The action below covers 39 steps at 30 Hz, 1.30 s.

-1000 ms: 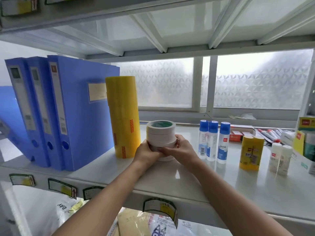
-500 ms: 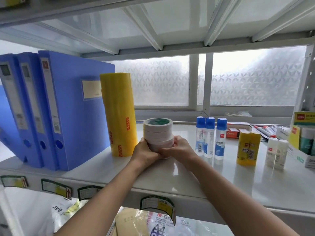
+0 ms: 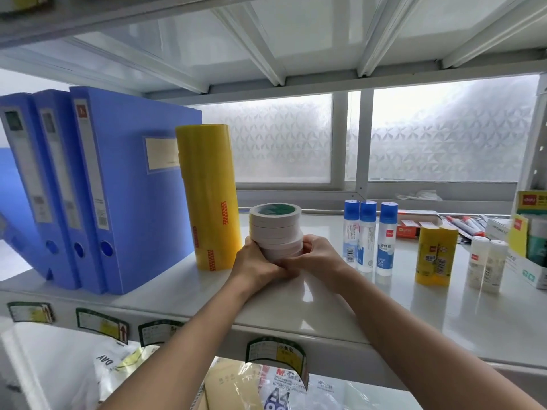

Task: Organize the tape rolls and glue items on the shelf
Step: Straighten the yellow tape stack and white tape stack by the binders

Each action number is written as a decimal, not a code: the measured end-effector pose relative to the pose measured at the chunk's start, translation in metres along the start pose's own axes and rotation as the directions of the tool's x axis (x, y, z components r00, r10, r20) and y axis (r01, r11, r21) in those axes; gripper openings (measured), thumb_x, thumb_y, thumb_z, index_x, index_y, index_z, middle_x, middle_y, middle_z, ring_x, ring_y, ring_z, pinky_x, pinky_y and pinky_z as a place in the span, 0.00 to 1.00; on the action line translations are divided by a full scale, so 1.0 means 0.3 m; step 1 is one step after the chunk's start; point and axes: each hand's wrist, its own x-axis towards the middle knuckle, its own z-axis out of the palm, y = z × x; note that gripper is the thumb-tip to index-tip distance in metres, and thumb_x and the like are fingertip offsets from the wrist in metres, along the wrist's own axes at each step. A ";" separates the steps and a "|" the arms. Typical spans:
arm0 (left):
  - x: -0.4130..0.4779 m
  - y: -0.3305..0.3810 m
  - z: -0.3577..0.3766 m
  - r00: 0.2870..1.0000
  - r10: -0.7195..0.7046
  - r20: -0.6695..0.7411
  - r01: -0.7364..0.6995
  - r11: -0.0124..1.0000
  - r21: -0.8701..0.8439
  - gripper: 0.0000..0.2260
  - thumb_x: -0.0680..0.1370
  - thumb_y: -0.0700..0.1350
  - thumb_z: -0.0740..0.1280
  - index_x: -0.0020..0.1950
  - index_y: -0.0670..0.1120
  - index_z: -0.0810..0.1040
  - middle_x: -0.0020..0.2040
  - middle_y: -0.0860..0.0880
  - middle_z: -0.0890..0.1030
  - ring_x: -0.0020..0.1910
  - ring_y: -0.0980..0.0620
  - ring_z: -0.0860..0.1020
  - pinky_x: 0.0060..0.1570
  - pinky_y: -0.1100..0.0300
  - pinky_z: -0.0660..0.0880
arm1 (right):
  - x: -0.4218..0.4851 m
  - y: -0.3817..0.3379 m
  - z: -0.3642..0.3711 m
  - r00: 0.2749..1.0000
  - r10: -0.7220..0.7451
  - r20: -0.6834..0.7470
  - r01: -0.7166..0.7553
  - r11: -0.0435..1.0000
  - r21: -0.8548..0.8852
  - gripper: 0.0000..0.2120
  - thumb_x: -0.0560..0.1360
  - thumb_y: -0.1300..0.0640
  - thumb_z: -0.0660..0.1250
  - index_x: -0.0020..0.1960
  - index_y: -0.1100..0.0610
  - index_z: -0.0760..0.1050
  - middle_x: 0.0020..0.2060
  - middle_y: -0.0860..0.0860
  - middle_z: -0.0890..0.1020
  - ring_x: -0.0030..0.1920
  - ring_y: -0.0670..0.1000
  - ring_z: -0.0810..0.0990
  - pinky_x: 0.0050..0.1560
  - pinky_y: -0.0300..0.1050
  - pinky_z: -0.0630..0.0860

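Note:
A stack of white tape rolls [image 3: 275, 229] with a green core stands on the white shelf [image 3: 310, 309], just right of a tall yellow tape stack [image 3: 210, 196]. My left hand [image 3: 254, 263] grips the stack's lower left side and my right hand [image 3: 318, 258] grips its lower right side; the lowest rolls are hidden by my fingers. Three blue-capped liquid glue bottles [image 3: 368, 236] stand to the right. Further right are yellow glue sticks [image 3: 435, 255] and two white glue sticks [image 3: 485, 266].
Three blue file boxes [image 3: 88, 184] stand at the left. A box with packaged goods [image 3: 529, 244] sits at the far right, pens and small red boxes [image 3: 414, 227] at the back. The upper shelf hangs close overhead. Paper packs lie on the shelf below.
Both hands stay clasped on the white tape stack beside the yellow one. The stack has barely shifted; mostly my view has moved.

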 end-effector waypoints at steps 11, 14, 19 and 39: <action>-0.001 -0.007 -0.005 1.000 0.027 -0.007 -0.027 0.999 0.035 0.45 0.50 0.59 0.81 0.63 0.47 0.72 0.55 0.51 0.81 0.53 0.51 0.80 0.53 0.53 0.80 | 0.017 0.014 -0.017 0.997 0.026 0.078 -0.029 0.999 0.038 0.24 0.63 0.61 0.80 0.57 0.62 0.78 0.49 0.59 0.85 0.51 0.56 0.84 0.55 0.47 0.80; 0.001 -0.007 -0.008 1.000 0.017 -0.002 -0.017 1.000 -0.001 0.47 0.47 0.60 0.80 0.63 0.47 0.73 0.56 0.50 0.81 0.53 0.51 0.80 0.54 0.52 0.80 | 0.022 0.018 -0.032 0.988 0.022 0.155 -0.039 0.993 0.109 0.25 0.63 0.63 0.78 0.58 0.65 0.78 0.51 0.64 0.83 0.51 0.58 0.82 0.58 0.51 0.79; 0.004 -0.007 -0.008 1.000 0.010 0.009 -0.010 0.999 -0.047 0.46 0.47 0.60 0.81 0.62 0.47 0.73 0.55 0.50 0.81 0.54 0.51 0.80 0.55 0.52 0.79 | 0.023 0.009 -0.046 0.977 0.034 0.209 -0.055 0.994 0.093 0.14 0.71 0.70 0.71 0.56 0.71 0.78 0.49 0.66 0.81 0.47 0.56 0.81 0.57 0.49 0.78; 0.007 0.000 -0.008 0.999 -0.035 0.041 0.040 0.990 -0.133 0.47 0.45 0.61 0.81 0.62 0.48 0.76 0.53 0.53 0.83 0.52 0.55 0.81 0.55 0.56 0.79 | -0.015 -0.026 -0.030 0.981 0.136 0.141 -0.131 0.990 -0.042 0.18 0.71 0.77 0.56 0.56 0.68 0.77 0.46 0.61 0.80 0.45 0.54 0.81 0.44 0.40 0.80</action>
